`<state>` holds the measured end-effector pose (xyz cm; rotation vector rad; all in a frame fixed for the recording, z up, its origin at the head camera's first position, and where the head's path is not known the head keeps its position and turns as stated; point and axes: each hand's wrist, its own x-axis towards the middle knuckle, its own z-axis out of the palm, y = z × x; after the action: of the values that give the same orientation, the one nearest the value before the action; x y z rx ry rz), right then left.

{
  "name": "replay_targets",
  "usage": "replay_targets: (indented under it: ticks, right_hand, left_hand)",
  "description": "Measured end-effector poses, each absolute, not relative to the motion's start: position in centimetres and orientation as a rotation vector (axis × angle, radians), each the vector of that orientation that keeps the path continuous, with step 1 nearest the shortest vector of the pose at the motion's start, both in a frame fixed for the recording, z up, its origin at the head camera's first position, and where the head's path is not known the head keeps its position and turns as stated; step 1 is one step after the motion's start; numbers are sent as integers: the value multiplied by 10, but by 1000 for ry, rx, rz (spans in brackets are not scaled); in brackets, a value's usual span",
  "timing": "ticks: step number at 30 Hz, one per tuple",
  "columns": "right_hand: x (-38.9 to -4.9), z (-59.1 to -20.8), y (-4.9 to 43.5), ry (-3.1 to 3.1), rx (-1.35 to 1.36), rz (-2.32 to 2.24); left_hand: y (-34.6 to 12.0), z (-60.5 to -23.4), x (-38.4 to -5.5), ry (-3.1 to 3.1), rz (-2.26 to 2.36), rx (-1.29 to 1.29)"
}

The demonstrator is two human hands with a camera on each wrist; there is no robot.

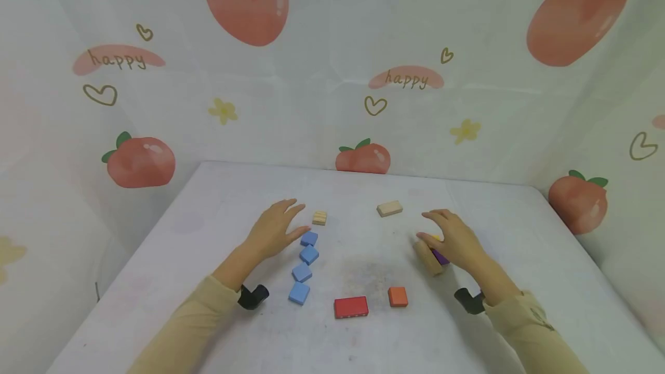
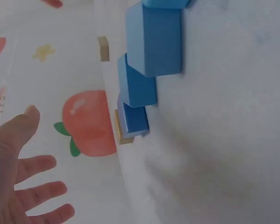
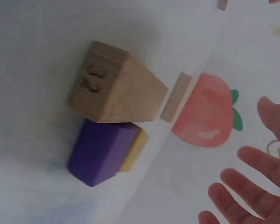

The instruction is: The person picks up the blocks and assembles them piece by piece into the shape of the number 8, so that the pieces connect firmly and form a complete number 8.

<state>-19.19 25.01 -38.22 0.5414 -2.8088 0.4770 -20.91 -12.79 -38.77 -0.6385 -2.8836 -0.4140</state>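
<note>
My left hand [image 1: 271, 229] hovers with spread fingers left of a line of several blue blocks [image 1: 309, 255], its thumb tip overlapping the farthest one in the head view. In the left wrist view nothing lies between its fingers [image 2: 37, 168]. Over on the right, my right hand [image 1: 453, 238] is held above a long wooden block [image 1: 428, 258], with a purple block [image 3: 101, 151] and a yellow block [image 3: 134, 150] beside it. Its fingers are relaxed and apart, holding nothing. The wooden block's end carries the marking 32. In the head view this hand partly hides the purple and yellow blocks.
A red block [image 1: 351, 307] and an orange block [image 1: 398, 296] lie near the front. Farther back are a small striped wooden block [image 1: 319, 218] and a pale wooden block [image 1: 389, 208]. A printed cloth [image 1: 322, 74] hangs behind the white table [image 1: 348, 345].
</note>
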Motion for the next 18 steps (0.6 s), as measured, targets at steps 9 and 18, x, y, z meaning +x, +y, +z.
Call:
replay_targets:
  ticks: [9,18]
  right_hand:
    - [-183,-393,259,-2904,503,601]
    - [-179,-403,262,-2993,455,716]
  left_hand:
    - [-133,-399,-203,-2968,-681,-674]
    - [-134,-412,-201,-2923,-881,-772]
